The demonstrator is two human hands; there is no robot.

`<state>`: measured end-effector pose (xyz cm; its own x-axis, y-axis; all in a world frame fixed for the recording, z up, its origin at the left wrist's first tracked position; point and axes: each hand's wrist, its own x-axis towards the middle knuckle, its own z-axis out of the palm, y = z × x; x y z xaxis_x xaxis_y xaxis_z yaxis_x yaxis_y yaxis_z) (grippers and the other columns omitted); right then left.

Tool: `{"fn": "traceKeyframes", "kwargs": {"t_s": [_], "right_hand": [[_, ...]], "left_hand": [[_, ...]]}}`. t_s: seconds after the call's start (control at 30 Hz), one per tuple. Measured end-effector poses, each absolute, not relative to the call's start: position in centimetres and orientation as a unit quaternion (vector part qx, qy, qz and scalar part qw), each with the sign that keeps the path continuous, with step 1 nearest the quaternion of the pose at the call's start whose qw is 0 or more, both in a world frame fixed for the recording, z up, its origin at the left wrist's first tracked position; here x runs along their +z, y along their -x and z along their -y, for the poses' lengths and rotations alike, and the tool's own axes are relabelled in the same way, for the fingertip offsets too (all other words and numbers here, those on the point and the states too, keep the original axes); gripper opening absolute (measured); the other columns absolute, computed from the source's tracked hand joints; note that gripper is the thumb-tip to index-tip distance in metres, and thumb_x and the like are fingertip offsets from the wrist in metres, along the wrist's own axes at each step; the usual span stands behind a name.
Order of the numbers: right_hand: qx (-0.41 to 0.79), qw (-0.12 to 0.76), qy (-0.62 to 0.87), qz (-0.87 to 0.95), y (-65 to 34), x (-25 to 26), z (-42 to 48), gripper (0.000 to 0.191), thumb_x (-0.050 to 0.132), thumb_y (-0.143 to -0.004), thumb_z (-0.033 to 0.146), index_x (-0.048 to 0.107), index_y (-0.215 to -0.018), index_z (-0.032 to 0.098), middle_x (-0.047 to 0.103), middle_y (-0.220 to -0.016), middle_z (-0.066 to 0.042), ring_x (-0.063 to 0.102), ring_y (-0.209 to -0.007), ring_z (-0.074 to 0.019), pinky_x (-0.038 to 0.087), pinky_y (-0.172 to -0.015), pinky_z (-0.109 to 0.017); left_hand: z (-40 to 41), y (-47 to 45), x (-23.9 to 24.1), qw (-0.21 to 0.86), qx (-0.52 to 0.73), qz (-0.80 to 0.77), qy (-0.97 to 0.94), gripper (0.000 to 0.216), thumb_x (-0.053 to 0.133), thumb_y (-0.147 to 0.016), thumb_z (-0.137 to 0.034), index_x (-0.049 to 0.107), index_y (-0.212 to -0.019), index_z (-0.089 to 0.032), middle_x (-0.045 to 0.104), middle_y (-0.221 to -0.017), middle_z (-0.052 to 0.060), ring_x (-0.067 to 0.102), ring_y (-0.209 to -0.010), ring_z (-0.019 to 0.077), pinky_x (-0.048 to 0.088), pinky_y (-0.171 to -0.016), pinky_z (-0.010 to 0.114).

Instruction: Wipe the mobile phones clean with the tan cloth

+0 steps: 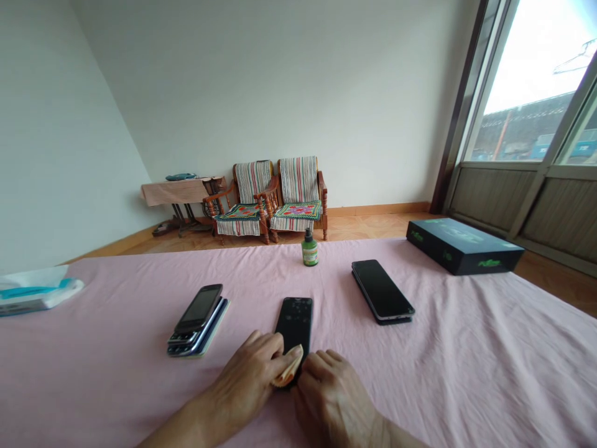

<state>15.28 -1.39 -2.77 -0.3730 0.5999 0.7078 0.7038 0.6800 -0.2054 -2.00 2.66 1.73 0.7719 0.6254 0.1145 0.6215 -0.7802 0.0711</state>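
A black smartphone [297,317] lies flat on the pink cloth in front of me, with whitish spots on the upper part of its screen. My left hand [254,370] pinches a folded yellowish cloth [289,372] and presses it on the phone's lower end. At the phone's lower right edge rests my right hand [333,389], its fingers curled; what they grip, if anything, is hidden. To the left sits a stack of old phones [198,317]. On the right, two phones [382,289] are stacked, the upper one with its dark screen up.
Beyond the phone stands a green spray bottle [310,250]. A black box [461,246] is at the far right of the pink cloth [466,361], and a tissue pack [40,292] at the far left. Two wooden chairs [298,193] stand by the wall.
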Motion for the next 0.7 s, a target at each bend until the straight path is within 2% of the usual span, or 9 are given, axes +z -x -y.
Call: {"fn": "traceKeyframes", "kwargs": {"t_s": [0.2,0.4,0.7], "right_hand": [[-0.069,0.369,0.408,0.832,-15.3,-3.1,1.4,0.017,0.056,-0.072,0.006,0.051,-0.062,0.019,0.057,-0.066,-0.001,0.05,-0.059,-0.0148,0.034,-0.055,-0.027],[-0.064,0.355,0.422,0.832,-15.5,-3.3,1.2,0.017,0.056,-0.072,0.003,0.053,-0.066,0.019,0.057,-0.07,-0.001,0.051,-0.062,-0.015,0.035,-0.056,-0.027],[-0.063,0.323,0.424,0.844,-15.5,-3.2,1.1,0.018,0.06,-0.069,0.002,0.053,-0.069,0.019,0.059,-0.074,0.0,0.052,-0.063,-0.0159,0.037,-0.057,-0.027]], "left_hand": [[-6.3,0.4,1.6,-0.012,0.064,-0.412,-0.909,0.026,0.041,-0.096,-0.019,0.059,-0.114,-0.025,0.055,-0.089,0.003,0.049,-0.081,0.0185,0.034,-0.07,0.028],[-10.9,-1.4,1.6,-0.024,0.067,-0.439,-0.896,0.025,0.041,-0.093,-0.015,0.064,-0.102,-0.021,0.056,-0.089,0.004,0.052,-0.082,0.0194,0.034,-0.076,0.031],[-7.3,-0.7,1.7,-0.029,0.05,-0.414,-0.909,0.026,0.041,-0.095,-0.018,0.06,-0.112,-0.023,0.057,-0.091,0.003,0.05,-0.084,0.0196,0.036,-0.074,0.03]]}}
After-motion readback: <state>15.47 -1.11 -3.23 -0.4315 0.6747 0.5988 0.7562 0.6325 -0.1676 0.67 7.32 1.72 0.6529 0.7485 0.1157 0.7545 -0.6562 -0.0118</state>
